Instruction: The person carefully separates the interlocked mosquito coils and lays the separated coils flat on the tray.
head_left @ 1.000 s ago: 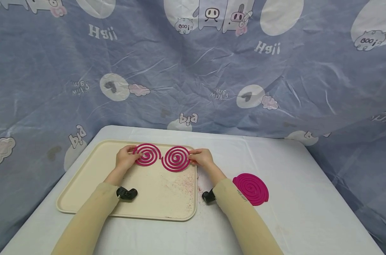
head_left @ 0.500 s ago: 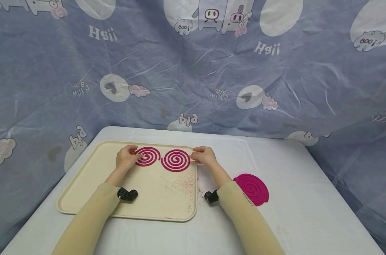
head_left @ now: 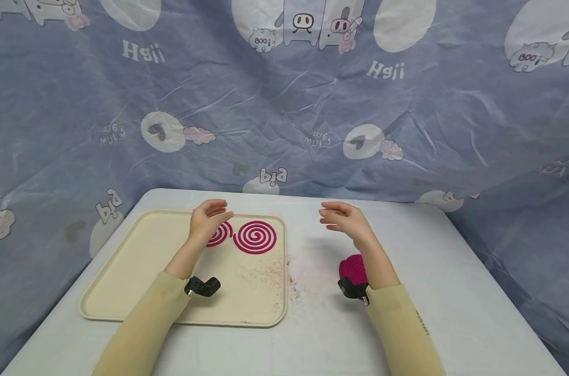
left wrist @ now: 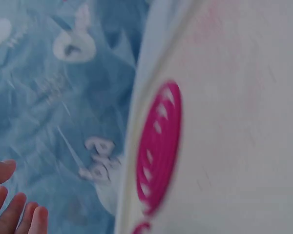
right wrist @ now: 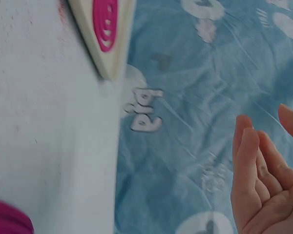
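Now we see L hand over tray w/ pink coils, R hand nr pink disc; fingers loosely bent, thumbs apart.

On the blue backdrop cloth, 2 words read like "Hgii", 1 left and 1 right; 2 printed clouds bear "BOO". Lower, flipped lettering resembles "pig". Dark lettering along the right sleeve is too small to read.

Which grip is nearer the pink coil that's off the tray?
Right. The right grip hangs just beyond the coil, apart from it; the left grip is farther away, off to the left, near the far edge of the tray.
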